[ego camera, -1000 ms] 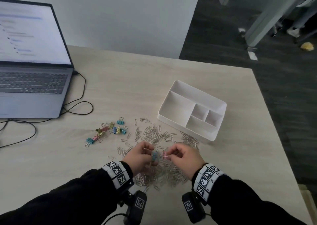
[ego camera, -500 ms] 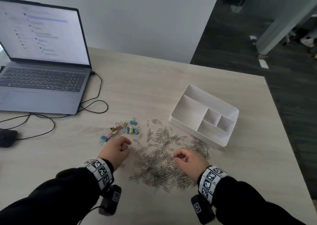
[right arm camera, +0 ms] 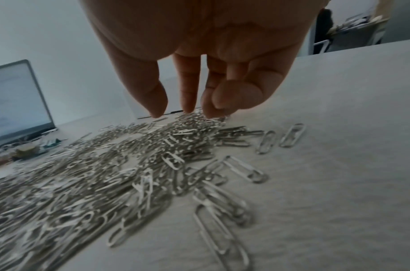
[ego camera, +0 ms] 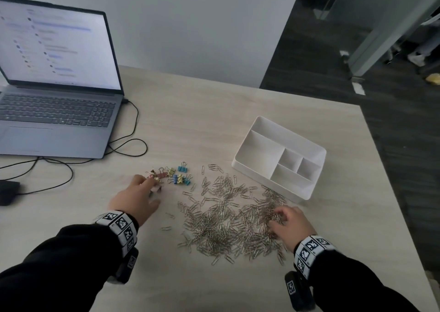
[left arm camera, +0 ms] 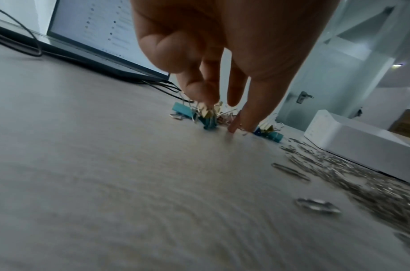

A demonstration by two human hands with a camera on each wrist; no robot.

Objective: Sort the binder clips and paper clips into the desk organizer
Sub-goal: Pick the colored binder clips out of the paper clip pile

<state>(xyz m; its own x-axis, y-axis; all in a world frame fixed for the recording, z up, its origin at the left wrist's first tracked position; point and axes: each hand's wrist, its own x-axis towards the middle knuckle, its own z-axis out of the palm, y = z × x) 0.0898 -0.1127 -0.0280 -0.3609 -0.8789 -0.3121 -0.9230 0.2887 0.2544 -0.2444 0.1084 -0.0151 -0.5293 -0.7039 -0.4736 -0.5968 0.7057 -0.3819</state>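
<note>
At left, the left hand (ego camera: 136, 198) is reaching into the coloured binder clips (ego camera: 177, 177), fingertips (left arm camera: 203, 95) pinching one gold clip; lifting straight up should be keeping its wire handles from snagging neighbours. At centre, silver paper clips (ego camera: 228, 219) are lying heaped. The right hand (ego camera: 291, 226), fingers loose, is touching them without gripping. Far right, the white organizer (ego camera: 316, 151) is sitting empty.

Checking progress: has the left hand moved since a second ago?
Yes. The left hand has gone left, away from the paper clip pile, to the binder clips.
</note>
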